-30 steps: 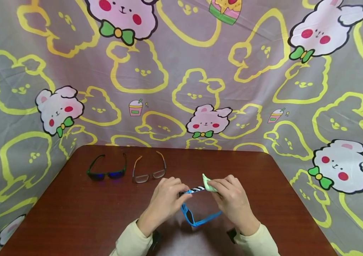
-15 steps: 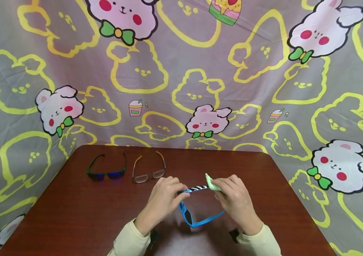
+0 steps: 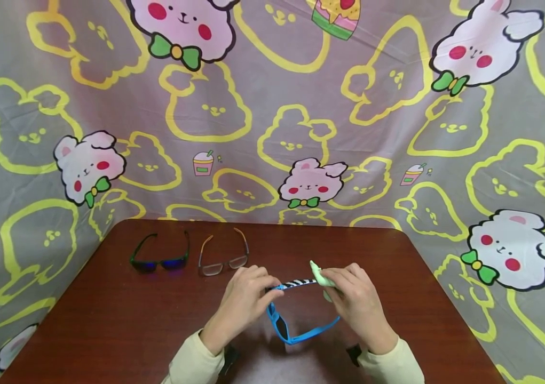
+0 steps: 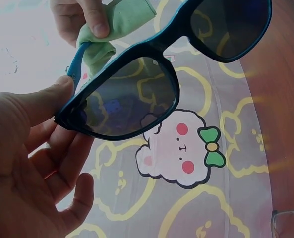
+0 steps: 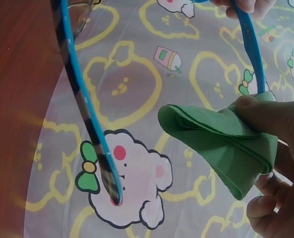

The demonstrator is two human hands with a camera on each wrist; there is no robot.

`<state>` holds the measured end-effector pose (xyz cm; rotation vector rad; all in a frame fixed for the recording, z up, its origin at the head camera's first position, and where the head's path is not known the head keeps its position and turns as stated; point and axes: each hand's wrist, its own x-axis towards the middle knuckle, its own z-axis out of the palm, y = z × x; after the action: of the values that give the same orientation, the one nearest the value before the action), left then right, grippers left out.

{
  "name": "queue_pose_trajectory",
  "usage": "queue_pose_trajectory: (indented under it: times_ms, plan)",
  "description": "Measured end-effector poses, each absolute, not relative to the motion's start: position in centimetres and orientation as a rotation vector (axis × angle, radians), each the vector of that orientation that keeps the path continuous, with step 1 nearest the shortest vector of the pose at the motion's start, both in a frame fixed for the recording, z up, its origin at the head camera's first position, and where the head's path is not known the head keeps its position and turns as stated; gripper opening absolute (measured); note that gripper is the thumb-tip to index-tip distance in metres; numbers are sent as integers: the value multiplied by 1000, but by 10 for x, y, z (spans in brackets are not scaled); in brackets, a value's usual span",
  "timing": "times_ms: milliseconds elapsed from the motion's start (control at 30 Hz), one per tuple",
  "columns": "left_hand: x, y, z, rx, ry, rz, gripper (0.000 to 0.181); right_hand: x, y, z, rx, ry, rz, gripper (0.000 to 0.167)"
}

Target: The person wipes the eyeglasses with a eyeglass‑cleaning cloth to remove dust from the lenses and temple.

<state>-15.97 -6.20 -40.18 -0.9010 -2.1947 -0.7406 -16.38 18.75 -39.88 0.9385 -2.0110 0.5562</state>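
Note:
Blue-framed sunglasses (image 3: 313, 334) with dark lenses are held up over the table, both arms unfolded. My left hand (image 3: 244, 300) pinches them at one hinge corner, thumb on the arm, as the left wrist view shows. In my right hand (image 3: 357, 301) is a light green cloth (image 3: 321, 276), folded over the end part of that same striped arm (image 3: 298, 283). Thumb and fingers press the cloth (image 5: 221, 136) round it, which hides the arm's tip. The other arm (image 5: 87, 106) hangs free in the right wrist view.
Dark sunglasses (image 3: 159, 263) with bluish lenses lie at the table's back left. Beside them are clear-lens glasses (image 3: 212, 269) with orange-brown arm ends. A printed curtain (image 3: 253, 96) stands behind and around the brown table (image 3: 109, 314).
My right hand has slid the cloth a little rightward along the arm, baring more of the stripes. The left hand keeps its pinch, and the sunglasses have shifted very slightly.

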Motion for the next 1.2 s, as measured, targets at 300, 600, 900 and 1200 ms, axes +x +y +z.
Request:
queue_pose_trajectory:
  times_ms: [300, 600, 900, 1200]
  plan:
    - [-160, -70, -403, -938, -2208, -811, 12, -163, 193, -400, 982, -2025, 591, 32]
    - [-160, -75, -405, -981, -2232, -823, 11, -161, 200, -402, 1132, -2090, 725, 21]
    - [-161, -79, -404, -1031, -2274, -864, 10, -161, 202, -401, 1187, -2053, 720, 18]
    - [-162, -79, -403, -1054, -2274, -915, 8, -163, 205, -399, 1233, -2014, 774, 18]
